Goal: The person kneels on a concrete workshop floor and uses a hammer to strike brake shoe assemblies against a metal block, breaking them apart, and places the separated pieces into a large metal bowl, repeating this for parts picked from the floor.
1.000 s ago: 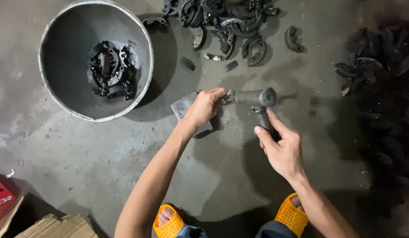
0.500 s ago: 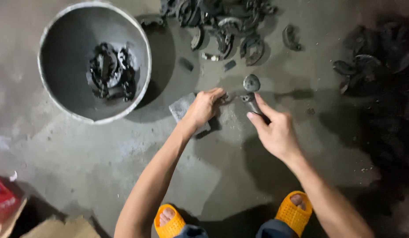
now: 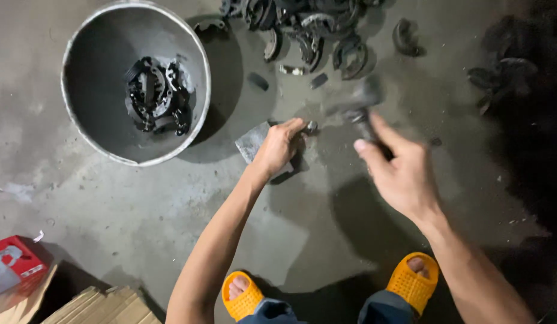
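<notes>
My left hand (image 3: 279,146) rests on a flat grey metal block (image 3: 252,142) on the concrete floor and pinches a small dark metal part (image 3: 311,126) at its edge. My right hand (image 3: 398,171) grips the handle of a hammer (image 3: 361,101), whose head is blurred with motion just right of that part. My two feet in orange sandals (image 3: 243,296) show at the bottom.
A large round metal basin (image 3: 197,72) at upper left holds several dark curved brake shoes (image 3: 155,95). A heap of the same parts (image 3: 314,30) lies along the top, with more at right (image 3: 500,75). A red box (image 3: 11,264) and cardboard (image 3: 92,306) sit lower left.
The hammer has swung: it lay level a second ago, rose upright, and now its head is blurred close to the small part. My left hand has stayed on the block.
</notes>
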